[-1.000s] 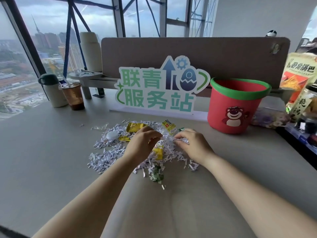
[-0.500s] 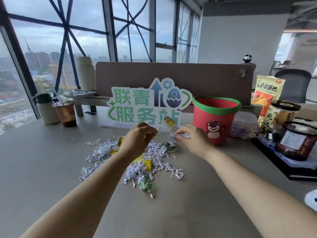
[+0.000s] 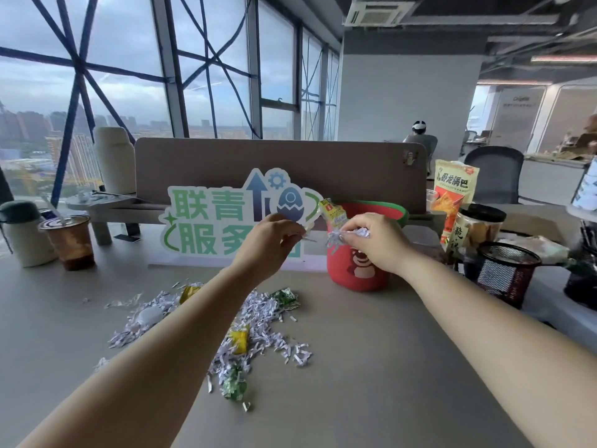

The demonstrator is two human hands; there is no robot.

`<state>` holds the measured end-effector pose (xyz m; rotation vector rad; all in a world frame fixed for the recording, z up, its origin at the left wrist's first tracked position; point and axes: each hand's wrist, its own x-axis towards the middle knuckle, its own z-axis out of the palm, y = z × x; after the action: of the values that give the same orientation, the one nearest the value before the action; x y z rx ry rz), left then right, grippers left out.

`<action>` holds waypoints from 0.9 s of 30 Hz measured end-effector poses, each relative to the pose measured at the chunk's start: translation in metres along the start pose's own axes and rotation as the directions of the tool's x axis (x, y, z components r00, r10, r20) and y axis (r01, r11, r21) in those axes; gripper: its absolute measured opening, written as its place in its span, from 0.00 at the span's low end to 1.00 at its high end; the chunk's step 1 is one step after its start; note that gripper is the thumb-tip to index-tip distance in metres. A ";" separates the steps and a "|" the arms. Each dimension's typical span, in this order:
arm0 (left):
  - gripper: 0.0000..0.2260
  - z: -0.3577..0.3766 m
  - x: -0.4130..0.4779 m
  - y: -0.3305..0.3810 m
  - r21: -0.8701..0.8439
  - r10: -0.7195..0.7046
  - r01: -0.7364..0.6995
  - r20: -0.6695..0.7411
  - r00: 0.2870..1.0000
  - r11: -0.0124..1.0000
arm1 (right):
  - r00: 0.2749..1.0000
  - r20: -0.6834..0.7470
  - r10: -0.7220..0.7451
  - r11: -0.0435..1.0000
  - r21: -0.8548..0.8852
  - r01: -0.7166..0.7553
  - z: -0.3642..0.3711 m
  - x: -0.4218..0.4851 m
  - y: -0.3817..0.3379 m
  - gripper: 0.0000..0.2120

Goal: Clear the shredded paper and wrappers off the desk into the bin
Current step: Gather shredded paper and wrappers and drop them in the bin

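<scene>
Hovering just in front of the red bin [image 3: 361,273], both hands carry a load lifted clear of the tabletop [image 3: 371,367]. The right hand [image 3: 376,242] is the nearer of the two to the bin: it hangs against the bin's near wall, a little below the green rim, with its fingers closed into a narrow grip around a small wad of shredded paper [image 3: 347,236]. The left hand [image 3: 269,244] sits just to the left of the bin, in front of the green-lettered sign [image 3: 223,221], its thumb and fingertips pinched tight on a thin scrap, apparently the tail end of a yellow wrapper [image 3: 332,213] that stands up between the two hands, level with the bin's rim. Whether the pinch holds the wrapper itself or only a strip stuck to it, I cannot tell.

The bin's mouth lies up and beyond both grips, tilted slightly towards the person, so to my eye the coming move is a short lift over the rim, the right hand first, then an opening of the fingers.

Most of the job remains. Down and to the left of the bin, a loose pile of paper shreds [image 3: 258,315] spreads over the tabletop, with a green wrapper [image 3: 286,297] at its bin-side edge, a yellow one [image 3: 238,341] in the middle, and another green one [image 3: 234,386] at the far end from the bin.
</scene>
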<state>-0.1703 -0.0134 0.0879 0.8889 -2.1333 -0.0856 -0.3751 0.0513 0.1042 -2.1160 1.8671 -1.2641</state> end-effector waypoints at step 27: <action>0.11 0.111 0.156 0.020 0.054 0.104 -0.117 0.206 0.973 0.992 | 0.958 0.125 0.257 0.943 -0.249 -0.220 -0.032 0.114 0.099 0.09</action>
<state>-0.3263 -0.1209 0.1223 0.8270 -2.3842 -0.0510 -0.4807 -0.0566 0.1340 -1.9404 2.2108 -0.8404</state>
